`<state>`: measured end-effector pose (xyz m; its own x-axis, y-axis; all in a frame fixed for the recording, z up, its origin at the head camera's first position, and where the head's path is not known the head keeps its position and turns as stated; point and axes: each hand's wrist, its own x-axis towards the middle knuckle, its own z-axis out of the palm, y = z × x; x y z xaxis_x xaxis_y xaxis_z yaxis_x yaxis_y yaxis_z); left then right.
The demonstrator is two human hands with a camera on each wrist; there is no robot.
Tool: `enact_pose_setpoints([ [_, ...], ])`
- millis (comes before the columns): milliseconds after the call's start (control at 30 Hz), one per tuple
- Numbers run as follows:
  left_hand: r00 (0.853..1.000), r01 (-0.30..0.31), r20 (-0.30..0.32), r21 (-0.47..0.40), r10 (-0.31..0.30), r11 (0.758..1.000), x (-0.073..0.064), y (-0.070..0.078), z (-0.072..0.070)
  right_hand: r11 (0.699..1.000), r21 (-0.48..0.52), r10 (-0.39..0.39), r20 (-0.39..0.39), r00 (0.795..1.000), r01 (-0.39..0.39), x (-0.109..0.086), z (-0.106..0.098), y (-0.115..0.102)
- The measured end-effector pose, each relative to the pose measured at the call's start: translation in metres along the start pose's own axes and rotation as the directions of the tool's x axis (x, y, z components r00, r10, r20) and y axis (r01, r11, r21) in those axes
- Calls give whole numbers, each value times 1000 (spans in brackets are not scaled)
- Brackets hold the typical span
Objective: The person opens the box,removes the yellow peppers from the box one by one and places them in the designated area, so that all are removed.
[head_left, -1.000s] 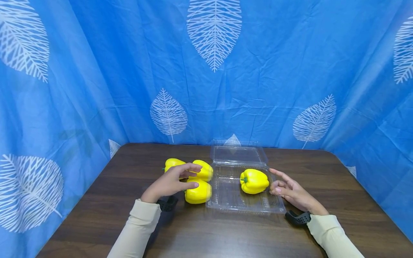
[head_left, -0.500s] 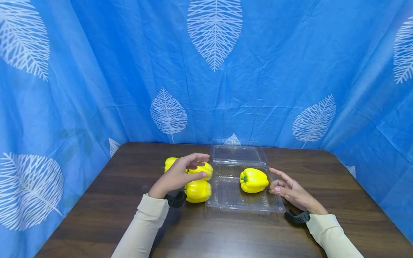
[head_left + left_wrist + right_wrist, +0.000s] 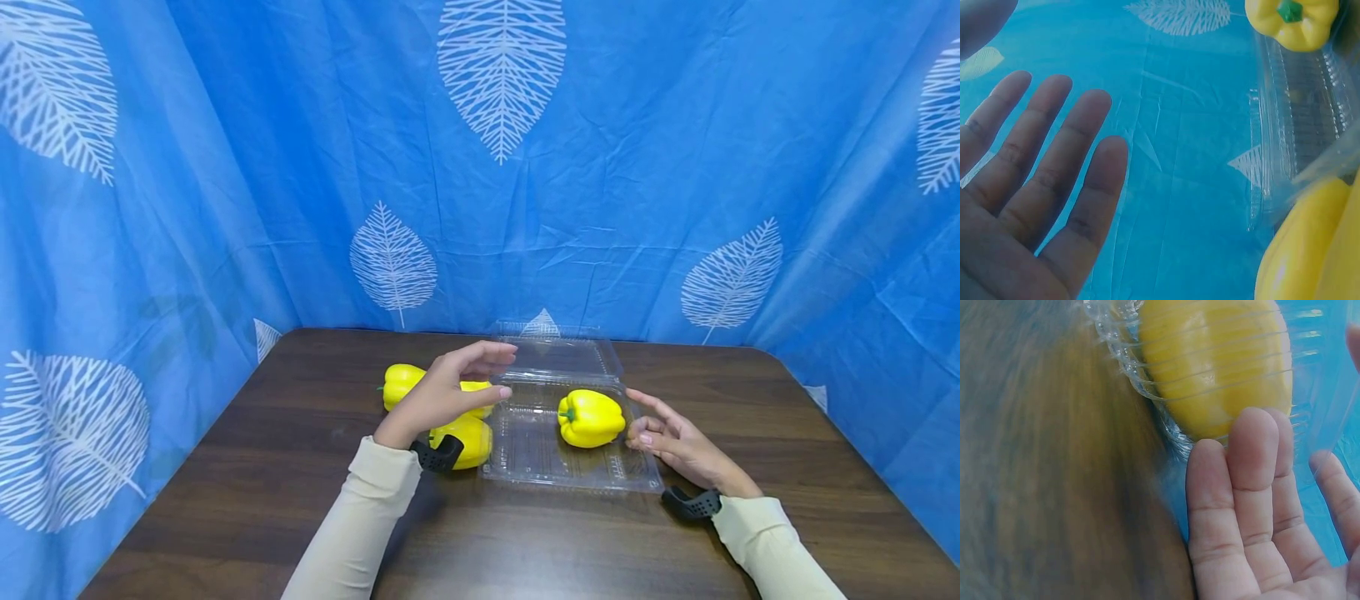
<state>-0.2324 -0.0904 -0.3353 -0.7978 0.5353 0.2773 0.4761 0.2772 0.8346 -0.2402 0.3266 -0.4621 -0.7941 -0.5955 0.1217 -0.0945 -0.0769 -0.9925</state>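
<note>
In the head view a yellow bell pepper point(image 3: 591, 418) with a green stem lies in the right half of a clear plastic clamshell container point(image 3: 525, 450). My left hand point(image 3: 450, 392) is above the other yellow peppers, its fingertips overlapping the container's left edge, with nothing in it. The left wrist view shows its fingers point(image 3: 1041, 162) extended and apart. Beside the container's right wall is my right hand point(image 3: 678, 446). In the right wrist view its fingertips point(image 3: 1254, 447) lie right at the ribbed clear wall, with the pepper point(image 3: 1216, 369) behind it.
Left of the container, three yellow peppers are grouped: one at the back left point(image 3: 402, 385), one partly hidden by my left hand point(image 3: 478, 398), one in front point(image 3: 471, 442). The clear lid point(image 3: 558, 358) stands folded back towards the blue leaf-patterned curtain point(image 3: 630, 167). All rest on a dark wooden table point(image 3: 555, 542).
My left hand has moved right and slightly away from me, from over the loose peppers to the container's left edge. The right hand and the peppers have stayed in place.
</note>
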Motion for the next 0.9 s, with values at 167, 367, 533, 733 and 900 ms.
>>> enact_pose_setpoints([
  [167,1000,-20,2,-23,20,1000,7,1,0,1000,-8,3,-5,1000,-3,1,0,-1],
  [367,1000,-5,9,-73,6,997,15,0,0,1000,-1,-3,2,1000,3,1,1,-1],
  [533,999,-19,29,-117,23,993,24,-2,5,1000,9,-15,9,1000,15,0,1,0],
  [733,999,-14,44,-150,21,989,35,-4,13,1000,4,-17,8,1000,17,0,1,0],
  [900,999,-14,48,-179,23,984,42,-6,24,1000,1,-8,2,1000,8,1,2,1],
])
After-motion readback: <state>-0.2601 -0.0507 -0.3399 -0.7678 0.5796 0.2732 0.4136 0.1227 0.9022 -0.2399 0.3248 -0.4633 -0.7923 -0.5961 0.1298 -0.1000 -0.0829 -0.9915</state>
